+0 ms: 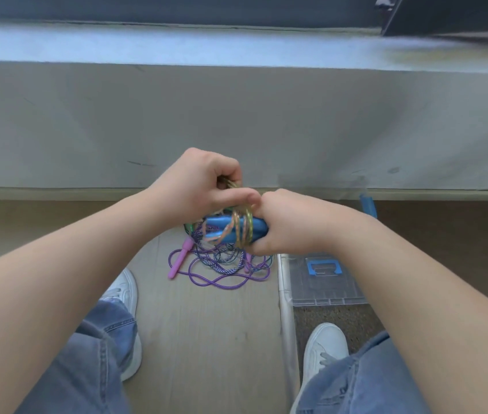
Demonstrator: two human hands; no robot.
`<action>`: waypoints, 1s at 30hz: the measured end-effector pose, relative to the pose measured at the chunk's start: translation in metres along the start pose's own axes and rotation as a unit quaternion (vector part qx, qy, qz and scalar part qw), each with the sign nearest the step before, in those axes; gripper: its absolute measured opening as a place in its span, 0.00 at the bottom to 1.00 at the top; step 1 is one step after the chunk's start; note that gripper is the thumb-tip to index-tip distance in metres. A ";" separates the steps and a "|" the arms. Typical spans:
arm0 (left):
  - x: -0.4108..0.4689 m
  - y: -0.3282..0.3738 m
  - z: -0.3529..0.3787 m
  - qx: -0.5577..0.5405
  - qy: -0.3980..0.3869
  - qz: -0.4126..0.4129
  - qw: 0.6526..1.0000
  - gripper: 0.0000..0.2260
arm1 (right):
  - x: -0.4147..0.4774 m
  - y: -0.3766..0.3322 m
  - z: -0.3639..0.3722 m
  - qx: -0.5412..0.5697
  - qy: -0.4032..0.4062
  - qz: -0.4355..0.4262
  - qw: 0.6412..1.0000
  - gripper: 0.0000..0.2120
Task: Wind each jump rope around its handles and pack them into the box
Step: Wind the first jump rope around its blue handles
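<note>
Floor (207, 324) below: your right hand (290, 225) grips the blue handles (217, 221) by their right end, long axis left-right, and your left hand (198, 186) pinches the rope (244, 231) just above them.

Blue jeans (93, 363), white sneakers (323, 345)

Soft even daylight, blurred top (wide-angle bowing)

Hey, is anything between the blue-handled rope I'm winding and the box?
No object lies between the rope and the box, but the box seems lidded, blue latch on top; it would need opening.
</note>
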State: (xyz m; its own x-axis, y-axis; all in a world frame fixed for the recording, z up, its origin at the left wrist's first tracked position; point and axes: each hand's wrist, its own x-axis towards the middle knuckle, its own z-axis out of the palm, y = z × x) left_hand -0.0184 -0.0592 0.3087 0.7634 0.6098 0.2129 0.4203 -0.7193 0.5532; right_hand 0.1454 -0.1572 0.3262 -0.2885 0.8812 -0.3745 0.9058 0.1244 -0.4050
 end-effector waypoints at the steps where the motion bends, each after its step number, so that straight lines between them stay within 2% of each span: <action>1: 0.000 0.000 0.001 -0.009 -0.013 -0.012 1.000 0.21 | -0.002 -0.002 -0.001 0.020 -0.009 -0.010 1.000 0.10; 4: -0.001 0.002 0.006 -0.003 -0.066 -0.050 0.997 0.26 | -0.005 -0.005 -0.004 0.105 -0.018 -0.010 0.994 0.14; 5: -0.001 0.001 0.007 -0.004 -0.094 -0.070 0.993 0.24 | -0.006 -0.004 -0.006 0.139 -0.005 0.002 0.990 0.13; 7: -0.003 0.002 0.011 -0.030 -0.118 -0.124 0.985 0.12 | -0.007 0.000 -0.012 0.190 0.044 0.043 0.980 0.11; 8: -0.004 0.004 0.013 -0.038 -0.107 -0.135 0.984 0.11 | -0.008 0.002 -0.015 0.203 0.074 0.065 0.974 0.09; 10: -0.006 0.005 0.016 -0.017 -0.100 -0.112 0.988 0.15 | -0.006 0.008 -0.018 0.225 0.139 0.112 0.958 0.07; 13: -0.009 0.005 0.018 0.013 -0.153 -0.061 0.986 0.16 | -0.001 0.023 -0.017 0.161 0.234 0.197 0.939 0.06; 15: -0.009 0.009 0.017 0.010 -0.159 -0.006 0.987 0.16 | 0.002 0.030 -0.013 0.071 0.234 0.229 0.942 0.09; 17: -0.007 0.012 0.017 0.004 -0.124 0.042 0.991 0.18 | 0.005 0.029 -0.005 0.013 0.184 0.216 0.959 0.13; 19: -0.004 0.013 0.013 0.014 -0.081 0.057 0.995 0.20 | 0.007 0.023 0.003 -0.010 0.135 0.183 0.974 0.13; 22: -0.003 0.009 0.008 0.037 0.005 0.030 0.999 0.24 | 0.006 0.013 0.005 -0.045 0.106 0.136 0.984 0.13; 24: -0.003 0.008 0.005 0.042 0.040 0.008 0.998 0.24 | 0.002 0.008 0.003 -0.069 0.055 0.084 0.993 0.11; 27: -0.001 0.006 0.007 0.024 -0.014 -0.061 0.998 0.28 | -0.006 -0.002 0.002 -0.021 -0.017 0.003 1.000 0.10; 30: -0.001 0.001 0.012 -0.032 -0.095 -0.172 0.980 0.27 | -0.008 -0.004 -0.004 0.110 0.053 -0.024 0.992 0.12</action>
State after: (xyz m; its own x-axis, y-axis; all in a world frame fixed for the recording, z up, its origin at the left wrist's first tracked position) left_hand -0.0123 -0.0645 0.2995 0.6615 0.7355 -0.1463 0.6424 -0.4551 0.6166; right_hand 0.1457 -0.1633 0.3340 -0.2844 0.9214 -0.2649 0.7988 0.0749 -0.5969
